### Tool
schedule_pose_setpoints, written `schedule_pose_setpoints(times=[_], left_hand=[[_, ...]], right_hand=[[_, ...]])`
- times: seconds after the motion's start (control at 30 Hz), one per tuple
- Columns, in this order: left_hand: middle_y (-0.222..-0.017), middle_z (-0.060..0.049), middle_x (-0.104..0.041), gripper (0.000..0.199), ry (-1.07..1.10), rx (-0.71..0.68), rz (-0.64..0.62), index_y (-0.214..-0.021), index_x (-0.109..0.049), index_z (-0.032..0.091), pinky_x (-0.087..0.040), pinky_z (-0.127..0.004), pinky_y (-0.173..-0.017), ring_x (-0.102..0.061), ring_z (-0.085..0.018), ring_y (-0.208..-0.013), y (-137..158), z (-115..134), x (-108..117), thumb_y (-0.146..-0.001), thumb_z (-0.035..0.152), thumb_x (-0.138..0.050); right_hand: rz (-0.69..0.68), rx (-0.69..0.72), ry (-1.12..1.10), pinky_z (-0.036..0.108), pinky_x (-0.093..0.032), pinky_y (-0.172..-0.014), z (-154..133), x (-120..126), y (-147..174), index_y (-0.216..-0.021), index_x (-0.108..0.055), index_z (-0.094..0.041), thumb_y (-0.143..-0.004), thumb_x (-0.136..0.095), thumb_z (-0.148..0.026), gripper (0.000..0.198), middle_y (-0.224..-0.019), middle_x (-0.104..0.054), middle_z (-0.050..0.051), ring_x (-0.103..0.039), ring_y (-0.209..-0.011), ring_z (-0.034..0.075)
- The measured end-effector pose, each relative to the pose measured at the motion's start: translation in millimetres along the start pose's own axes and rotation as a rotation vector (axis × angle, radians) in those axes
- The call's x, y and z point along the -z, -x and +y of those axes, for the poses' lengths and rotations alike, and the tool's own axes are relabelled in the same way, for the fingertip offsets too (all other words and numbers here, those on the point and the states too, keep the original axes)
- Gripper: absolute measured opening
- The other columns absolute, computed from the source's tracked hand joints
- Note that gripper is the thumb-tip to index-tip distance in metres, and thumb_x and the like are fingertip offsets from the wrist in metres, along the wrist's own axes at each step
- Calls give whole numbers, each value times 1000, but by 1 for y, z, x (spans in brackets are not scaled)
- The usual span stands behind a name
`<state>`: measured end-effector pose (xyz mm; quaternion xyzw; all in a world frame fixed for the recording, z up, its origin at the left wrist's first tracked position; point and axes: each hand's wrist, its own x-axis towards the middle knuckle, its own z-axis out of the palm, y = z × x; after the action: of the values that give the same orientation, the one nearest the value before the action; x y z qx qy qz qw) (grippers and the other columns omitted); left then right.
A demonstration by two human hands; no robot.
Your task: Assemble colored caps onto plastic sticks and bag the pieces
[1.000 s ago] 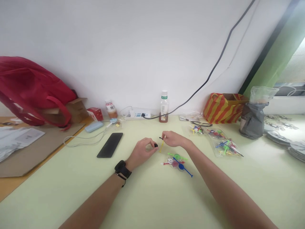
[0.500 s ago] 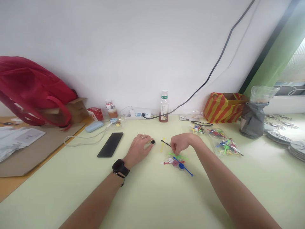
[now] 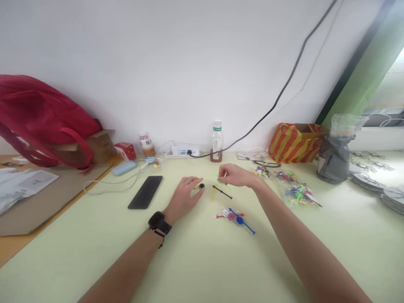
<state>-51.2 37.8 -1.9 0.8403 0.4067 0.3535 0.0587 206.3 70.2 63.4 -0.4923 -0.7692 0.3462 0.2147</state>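
My left hand (image 3: 186, 195) rests on the table, thumb and fingers curved round a small round black piece (image 3: 202, 186) with a pale rim; a bit of yellow shows beside it. My right hand (image 3: 232, 174) pinches a green arrow spinner (image 3: 220, 181), partly hidden by the fingers, above the table. Between the hands lie a black arrow pointer (image 3: 222, 192) and a yellow arrow pointer (image 3: 213, 194), crossing near one end. Nearer me, a blue arrow spinner (image 3: 240, 220) sits among red and white spinners (image 3: 225, 213) with round clear bases.
A black phone (image 3: 145, 192) lies left of my left hand. Bags of coloured spinners (image 3: 298, 189) and glasses (image 3: 267, 163) lie to the right. Along the wall stand a drink bottle (image 3: 216, 141), a power strip (image 3: 181, 152) with a hanging black cable, and a striped bag (image 3: 295, 143).
My right hand has moved up and slightly left, lifting the green spinner away from the blue and red ones. The black pointer now shows fully. My left hand has barely moved.
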Motion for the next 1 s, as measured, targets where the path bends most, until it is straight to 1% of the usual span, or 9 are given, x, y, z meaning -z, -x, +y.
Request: schedule_pose_setpoints(times=[0.07,0.2,0.37,0.43,0.53,0.6,0.73,0.9,1.0], left_hand=[[-126,-8,-67,38,64,2,55,-134,-62,29,-49,-45,-105,-60,-27,-120,-1,9,2,-96,32,-65],[-116,-6,-70,39,174,3,68,-129,-61,27,-54,-39,-92,-66,-23,-101,-2,23,5,-93,36,-70],[-99,-4,-73,21,246,73,146,-110,-68,24,-57,-37,-82,-68,-20,-85,-4,16,2,-91,34,-71],[-98,-5,-73,19,323,129,186,-107,-68,23,-59,-36,-81,-69,-19,-83,-5,9,0,-92,34,-69],[-95,-5,-72,21,524,212,211,-100,-65,20,-62,-36,-83,-72,-19,-84,-7,1,-3,-88,36,-74],[-93,-5,-72,26,628,243,186,-96,-63,20,-63,-36,-83,-73,-20,-86,-7,-1,-4,-84,39,-77],[-96,-7,-74,30,668,226,94,-101,-68,19,-63,-37,-83,-73,-21,-86,-8,1,-2,-84,42,-78],[-90,-7,-76,22,656,190,-11,-96,-71,19,-62,-37,-81,-74,-22,-83,-7,7,4,-87,38,-76],[-87,-5,-75,19,588,165,-21,-85,-68,19,-60,-34,-77,-72,-20,-79,-6,7,8,-86,36,-76]], right_hand=[[51,52,-87,24,-46,-58,-4,-13,-6,-82,-59,-19,-82,-68,-26,12,-85,-70,3,-67,-68,14],[94,93,-196,24,-47,-60,-17,-43,-13,-80,-61,-19,-82,-69,-25,10,-81,-68,2,-64,-70,14],[53,106,-239,25,-49,-67,-31,-58,-10,-85,-61,-20,-83,-63,-17,3,-86,-71,3,-66,-79,16],[48,134,-320,26,-50,-71,-30,-58,-8,-100,-59,-21,-84,-59,-14,18,-90,-70,1,-66,-83,16],[112,143,-422,25,-51,-72,-27,-58,-10,-122,-47,-25,-84,-59,-12,42,-88,-67,-2,-65,-81,15],[104,120,-431,25,-51,-68,-24,-59,-12,-117,-50,-24,-83,-61,-13,37,-84,-67,-2,-64,-76,15],[-10,79,-438,24,-47,-60,-22,-59,-13,-90,-58,-20,-81,-59,-12,12,-75,-67,0,-62,-65,13],[-106,68,-396,23,-44,-58,-25,-57,-11,-86,-51,-21,-81,-57,-16,9,-72,-67,-1,-60,-64,13],[12,55,-139,23,-42,-61,-22,-56,-12,-89,-52,-22,-87,-52,-21,2,-82,-66,-1,-59,-72,14]])
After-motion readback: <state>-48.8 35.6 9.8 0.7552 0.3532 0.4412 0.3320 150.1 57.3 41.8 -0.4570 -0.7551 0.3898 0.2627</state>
